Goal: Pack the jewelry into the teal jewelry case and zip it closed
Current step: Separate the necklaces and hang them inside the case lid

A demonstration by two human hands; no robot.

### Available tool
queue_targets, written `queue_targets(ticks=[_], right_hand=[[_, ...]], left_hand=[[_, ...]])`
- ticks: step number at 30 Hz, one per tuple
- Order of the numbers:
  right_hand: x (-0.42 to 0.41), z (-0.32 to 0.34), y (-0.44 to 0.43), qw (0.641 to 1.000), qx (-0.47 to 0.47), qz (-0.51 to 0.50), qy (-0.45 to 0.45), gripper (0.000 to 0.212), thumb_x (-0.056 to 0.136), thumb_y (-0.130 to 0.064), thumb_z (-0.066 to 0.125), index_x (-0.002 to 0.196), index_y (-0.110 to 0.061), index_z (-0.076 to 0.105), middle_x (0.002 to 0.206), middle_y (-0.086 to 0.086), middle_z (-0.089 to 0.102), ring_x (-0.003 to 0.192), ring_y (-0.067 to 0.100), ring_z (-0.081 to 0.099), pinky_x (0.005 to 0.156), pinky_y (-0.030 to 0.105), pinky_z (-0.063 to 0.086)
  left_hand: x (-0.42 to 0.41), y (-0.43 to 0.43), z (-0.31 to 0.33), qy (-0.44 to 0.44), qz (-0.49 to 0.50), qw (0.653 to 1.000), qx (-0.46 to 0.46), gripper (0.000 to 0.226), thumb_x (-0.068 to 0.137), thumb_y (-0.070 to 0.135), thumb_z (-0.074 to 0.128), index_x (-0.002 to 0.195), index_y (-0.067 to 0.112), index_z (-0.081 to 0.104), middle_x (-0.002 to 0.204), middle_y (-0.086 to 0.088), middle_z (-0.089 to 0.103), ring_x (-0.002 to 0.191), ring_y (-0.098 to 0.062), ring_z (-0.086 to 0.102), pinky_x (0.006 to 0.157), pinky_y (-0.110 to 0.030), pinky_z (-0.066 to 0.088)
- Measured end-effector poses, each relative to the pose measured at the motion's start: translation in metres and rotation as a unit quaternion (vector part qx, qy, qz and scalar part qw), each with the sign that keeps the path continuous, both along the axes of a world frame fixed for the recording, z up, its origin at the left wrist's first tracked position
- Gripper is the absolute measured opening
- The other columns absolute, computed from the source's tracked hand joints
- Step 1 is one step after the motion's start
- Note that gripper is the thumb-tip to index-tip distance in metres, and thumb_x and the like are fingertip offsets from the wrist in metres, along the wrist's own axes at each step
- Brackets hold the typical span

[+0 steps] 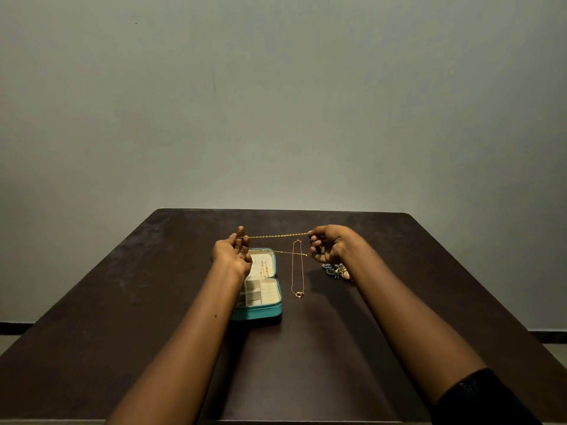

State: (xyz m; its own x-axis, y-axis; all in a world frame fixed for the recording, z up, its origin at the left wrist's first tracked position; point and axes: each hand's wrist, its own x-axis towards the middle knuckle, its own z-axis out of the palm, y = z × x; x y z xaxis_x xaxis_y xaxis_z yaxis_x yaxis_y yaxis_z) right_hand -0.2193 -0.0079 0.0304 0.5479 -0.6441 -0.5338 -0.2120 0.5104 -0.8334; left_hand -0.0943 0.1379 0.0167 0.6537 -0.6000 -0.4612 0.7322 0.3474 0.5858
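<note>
Dark matte table (306,357), rounded far corners, left hand (231,252) and right hand (330,244) pinching a taut gold chain (277,236) between them, open teal jewelry case (264,315) mid-table under left hand, thin necklace (297,271) beside it

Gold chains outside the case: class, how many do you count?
2: a held chain stretched between the left hand and right hand; a loose chain on the table right of the teal case. The jewelry pile may hide more.
</note>
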Motion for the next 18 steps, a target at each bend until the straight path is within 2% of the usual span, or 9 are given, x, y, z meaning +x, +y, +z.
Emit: queue_targets(ticks=[2,3,5,7,9,12,14,16,18], right_hand=[[0.001,0.002,0.003,1.0,0.008,-0.012,-0.009,0.029,0.094,-0.008,0.046,0.064,-0.006,0.049,0.042,0.005,0.05,0.038,0.011,0.048,0.035,0.021,0.048],[0.001,0.003,0.005,1.0,0.011,-0.014,-0.012,0.027,0.093,-0.007,0.048,0.067,-0.003,0.05,0.053,0.009,0.051,0.046,0.013,0.05,0.036,0.026,0.05],[0.003,0.006,0.009,1.0,-0.004,-0.005,0.003,0.02,0.09,-0.007,0.054,0.071,-0.001,0.054,0.069,0.01,0.048,0.058,0.016,0.05,0.039,0.034,0.052],[0.005,0.009,0.014,0.999,-0.034,0.014,0.027,0.014,0.085,-0.008,0.062,0.073,-0.005,0.057,0.073,0.007,0.048,0.063,0.016,0.049,0.049,0.037,0.055],[0.007,0.012,0.019,0.998,-0.055,0.021,0.037,0.009,0.08,-0.01,0.068,0.074,-0.008,0.06,0.072,0.003,0.053,0.066,0.015,0.051,0.061,0.035,0.051],[0.009,0.017,0.028,0.994,-0.091,0.031,0.045,0.01,0.078,-0.012,0.069,0.072,-0.008,0.061,0.068,0.003,0.056,0.061,0.013,0.051,0.055,0.025,0.042],[0.009,0.02,0.032,0.991,-0.122,0.029,0.042,0.012,0.079,-0.01,0.067,0.069,-0.008,0.061,0.064,0.004,0.056,0.053,0.012,0.048,0.05,0.021,0.036],[0.008,0.023,0.037,0.988,-0.149,0.024,0.04,0.015,0.08,-0.01,0.067,0.066,-0.008,0.061,0.06,0.003,0.056,0.048,0.011,0.048,0.046,0.019,0.032],[0.006,0.025,0.041,0.984,-0.168,0.029,0.041,0.015,0.08,-0.011,0.066,0.066,-0.009,0.062,0.055,0.002,0.056,0.044,0.009,0.047,0.043,0.016,0.03]], left_hand=[[0.0,0.0,0.004,-0.044,-0.037,0.998,0.027,0.027,0.097,0.014,0.04,0.086,0.023,0.063,0.055,0.01,0.066,0.064,-0.004,0.052,0.056,-0.02,0.025],[-0.001,0.0,0.008,-0.072,-0.069,0.994,0.045,0.026,0.096,0.015,0.042,0.085,0.023,0.064,0.059,0.012,0.068,0.067,-0.003,0.052,0.06,-0.021,0.028],[-0.005,-0.001,0.017,-0.145,-0.137,0.976,0.086,0.022,0.095,0.017,0.045,0.093,0.022,0.067,0.085,0.013,0.071,0.081,-0.005,0.052,0.078,-0.025,0.033],[-0.013,-0.003,0.026,-0.229,-0.178,0.949,0.125,0.026,0.095,0.017,0.046,0.111,0.017,0.066,0.109,0.008,0.067,0.098,-0.009,0.049,0.093,-0.031,0.028],[-0.021,-0.004,0.034,-0.309,-0.198,0.917,0.157,0.03,0.094,0.013,0.046,0.119,0.01,0.064,0.116,-0.002,0.066,0.097,-0.009,0.05,0.086,-0.026,0.028],[-0.027,-0.008,0.036,-0.379,-0.212,0.879,0.197,0.027,0.095,0.009,0.045,0.113,0.002,0.064,0.091,-0.002,0.067,0.072,-0.004,0.052,0.063,-0.018,0.031],[-0.026,-0.011,0.035,-0.401,-0.209,0.869,0.2,0.026,0.094,0.007,0.046,0.113,-0.002,0.062,0.08,0.0,0.065,0.063,-0.002,0.06,0.064,-0.017,0.036],[-0.025,-0.013,0.033,-0.417,-0.214,0.861,0.198,0.025,0.094,0.005,0.045,0.113,-0.002,0.06,0.082,-0.001,0.066,0.059,-0.002,0.064,0.068,-0.018,0.039],[-0.026,-0.012,0.033,-0.429,-0.216,0.855,0.194,0.02,0.095,0.004,0.044,0.103,0.002,0.062,0.08,-0.001,0.066,0.055,-0.002,0.064,0.069,-0.02,0.038]])
